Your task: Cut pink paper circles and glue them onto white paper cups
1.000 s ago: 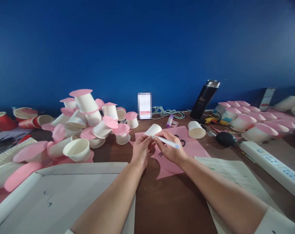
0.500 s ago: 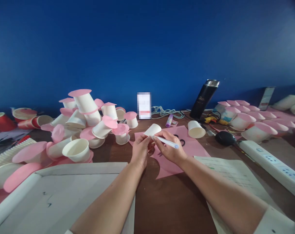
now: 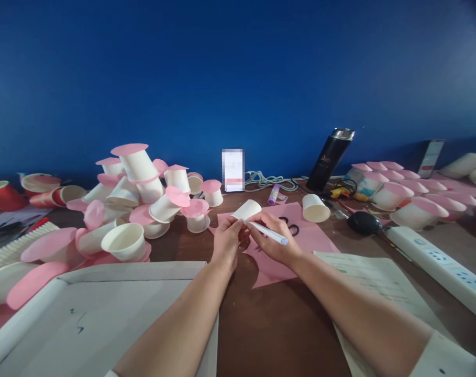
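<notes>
My left hand (image 3: 225, 243) is closed around a white paper cup (image 3: 247, 210), which lies tilted on its side between my hands. A white pen (image 3: 268, 233) with a pale blue end is pinched in my right hand (image 3: 280, 242). Its tip points at the cup, close to my left fingertips; whether it touches is hidden by the fingers. Beneath my right hand lies a cut sheet of pink paper (image 3: 314, 240), with black scissors (image 3: 294, 229) partly covered by that hand. Just beyond the sheet rests a purple glue stick (image 3: 273, 194). Another white paper cup (image 3: 315, 208) lies tipped to the right.
Several cups with pink paper discs (image 3: 131, 162) are piled on the left, and more (image 3: 418, 207) stand at right. A shallow white box (image 3: 135, 272), a printed sheet (image 3: 375, 283), a power strip (image 3: 438, 262), a black flask (image 3: 329, 159) and a propped phone (image 3: 233, 170) surround my arms.
The back end of the pen has dipped slightly down and left as my right hand shifts a little. The cup stays in my left hand, almost unmoved.
</notes>
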Tool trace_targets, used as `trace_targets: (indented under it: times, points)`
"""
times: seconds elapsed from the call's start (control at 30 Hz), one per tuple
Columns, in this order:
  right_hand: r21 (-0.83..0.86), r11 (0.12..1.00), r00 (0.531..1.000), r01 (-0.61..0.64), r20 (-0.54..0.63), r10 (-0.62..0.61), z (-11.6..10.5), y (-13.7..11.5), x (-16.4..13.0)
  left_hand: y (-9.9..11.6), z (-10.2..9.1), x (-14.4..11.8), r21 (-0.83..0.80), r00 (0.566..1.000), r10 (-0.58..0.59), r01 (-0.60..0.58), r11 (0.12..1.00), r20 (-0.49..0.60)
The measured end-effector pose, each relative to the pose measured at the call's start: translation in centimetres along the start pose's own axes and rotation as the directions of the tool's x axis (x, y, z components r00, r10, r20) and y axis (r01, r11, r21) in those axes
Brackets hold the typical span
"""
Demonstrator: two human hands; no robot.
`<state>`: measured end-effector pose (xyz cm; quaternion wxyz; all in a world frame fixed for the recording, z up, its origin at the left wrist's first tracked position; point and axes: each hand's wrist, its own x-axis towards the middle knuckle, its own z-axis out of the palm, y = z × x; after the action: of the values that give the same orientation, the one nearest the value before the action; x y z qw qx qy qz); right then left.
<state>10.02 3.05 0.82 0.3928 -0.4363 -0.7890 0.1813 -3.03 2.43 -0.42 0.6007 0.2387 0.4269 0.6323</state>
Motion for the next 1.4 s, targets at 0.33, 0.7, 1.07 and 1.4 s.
trace_targets:
  times: [0.33,0.7,1.07,1.4]
  points:
    - [-0.009,1.0,1.0,0.002,-0.004,-0.002,-0.04,-0.07,-0.01,-0.02,0.04,-0.11,0.009,1.0,-0.001,0.001,1.0,0.002]
    - [-0.076,0.997,1.0,-0.014,0.0,0.014,-0.03,-0.02,0.06,-0.03,0.07,-0.14,0.031,0.999,0.003,-0.004,1.0,0.033]
    - [-0.048,0.999,1.0,-0.023,0.008,0.023,0.14,0.24,-0.06,-0.34,-0.18,0.01,0.079,0.999,-0.006,0.003,0.997,0.032]
    - [-0.029,0.999,0.999,-0.025,0.02,0.026,0.17,0.42,-0.06,-0.22,-0.2,-0.09,0.1,0.999,0.001,-0.006,0.995,0.051]
